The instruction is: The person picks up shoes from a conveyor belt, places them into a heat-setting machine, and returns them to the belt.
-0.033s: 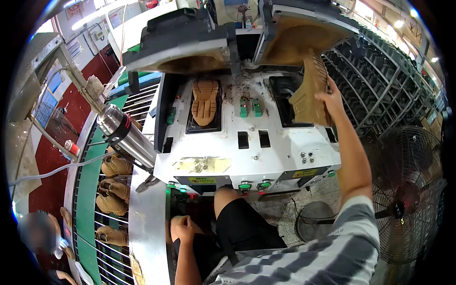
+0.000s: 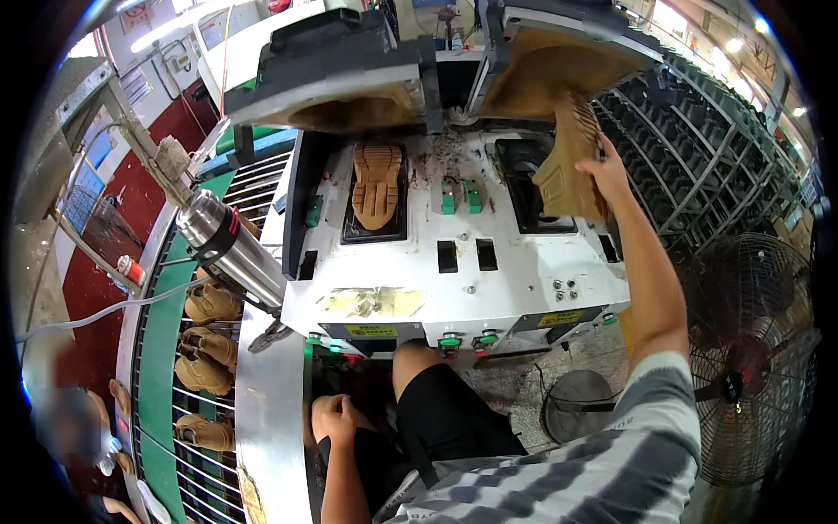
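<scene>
My right hand (image 2: 608,177) grips a tan boot (image 2: 563,179) over the right-hand recess (image 2: 515,170) of a white two-station machine (image 2: 393,271). The boot is tilted, its ridged sole toward my palm, and a raised dark cover with a tan inner pad (image 2: 559,74) stands behind it. Whether the boot touches the recess I cannot tell. In the left station another tan boot (image 2: 377,188) lies sole up, below a second raised cover (image 2: 340,87). My left hand (image 2: 336,419) rests on my left knee, its fingers curled together with nothing seen in them.
On the left, several tan boots (image 2: 208,371) lie on a roller conveyor (image 2: 205,476) beside a metal cylinder (image 2: 229,240). A person (image 2: 78,428) is at the far left. Dark racks (image 2: 690,148) and a large caged fan (image 2: 746,358) stand at right. Green buttons (image 2: 449,341) line the machine's front.
My right hand has shifted slightly upward and left along the boot's sole, and the boot has tilted a little. My left hand has stayed on the knee.
</scene>
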